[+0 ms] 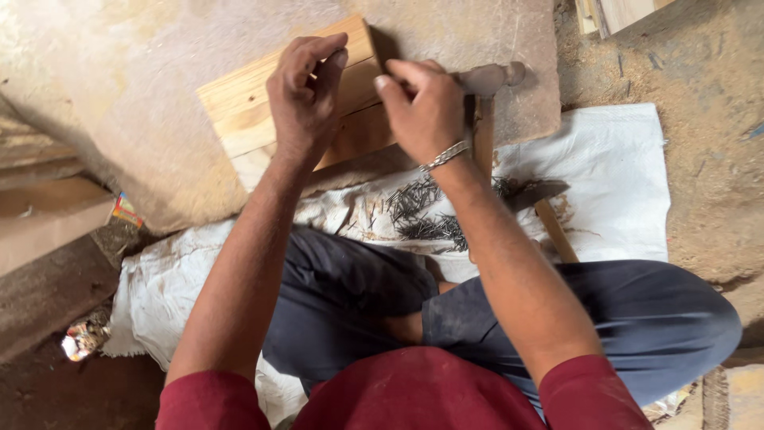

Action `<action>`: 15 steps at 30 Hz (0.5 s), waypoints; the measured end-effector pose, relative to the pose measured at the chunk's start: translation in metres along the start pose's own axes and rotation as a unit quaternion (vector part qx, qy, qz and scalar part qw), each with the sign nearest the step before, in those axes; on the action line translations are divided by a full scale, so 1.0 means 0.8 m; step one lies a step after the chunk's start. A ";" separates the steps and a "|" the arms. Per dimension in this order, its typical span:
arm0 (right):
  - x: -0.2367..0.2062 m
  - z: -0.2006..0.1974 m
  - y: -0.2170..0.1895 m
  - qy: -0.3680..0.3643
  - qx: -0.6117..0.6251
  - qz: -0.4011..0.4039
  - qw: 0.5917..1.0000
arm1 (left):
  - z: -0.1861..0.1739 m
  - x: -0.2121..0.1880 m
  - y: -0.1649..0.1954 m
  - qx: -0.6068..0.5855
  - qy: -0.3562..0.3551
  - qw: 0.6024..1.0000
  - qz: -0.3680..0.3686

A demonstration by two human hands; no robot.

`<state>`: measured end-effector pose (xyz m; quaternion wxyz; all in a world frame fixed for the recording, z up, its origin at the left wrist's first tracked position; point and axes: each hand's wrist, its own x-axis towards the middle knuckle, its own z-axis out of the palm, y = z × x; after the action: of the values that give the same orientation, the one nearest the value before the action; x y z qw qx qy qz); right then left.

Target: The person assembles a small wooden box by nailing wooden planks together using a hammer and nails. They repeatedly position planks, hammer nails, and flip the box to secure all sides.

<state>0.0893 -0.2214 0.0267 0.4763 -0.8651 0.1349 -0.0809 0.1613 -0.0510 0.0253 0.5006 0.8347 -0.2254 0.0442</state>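
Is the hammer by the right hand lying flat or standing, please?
Lying flat: the hammer rests beside the right hand, head on the stone slab; no hand holds it.

Wooden piece (pixel 239 107): your pale slatted boards, flat on the stone slab.
Hammer (pixel 487 103): wooden handle, head on the slab.

Both hands over wooden piece (pixel 247 111) on stone slab (pixel 143 95): left hand (pixel 302 99) pinching above it, right hand (pixel 426 107) beside hammer (pixel 485 103). Nail pile (pixel 422 211) on white sack (pixel 613 183).
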 end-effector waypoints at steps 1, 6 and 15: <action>0.002 0.005 0.003 0.001 -0.012 0.012 1.000 | 0.006 0.003 -0.003 -0.005 -0.006 1.000 0.006; 0.001 0.017 0.016 -0.014 0.021 0.053 0.998 | 0.025 0.001 -0.010 0.008 0.004 0.999 0.050; 0.003 0.012 0.006 -0.002 0.012 0.022 1.000 | 0.029 0.002 -0.016 0.028 0.008 0.999 0.019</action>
<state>0.0936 -0.2173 0.0175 0.4888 -0.8562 0.1521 -0.0705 0.1643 -0.0659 0.0037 0.4779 0.8436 -0.2357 0.0661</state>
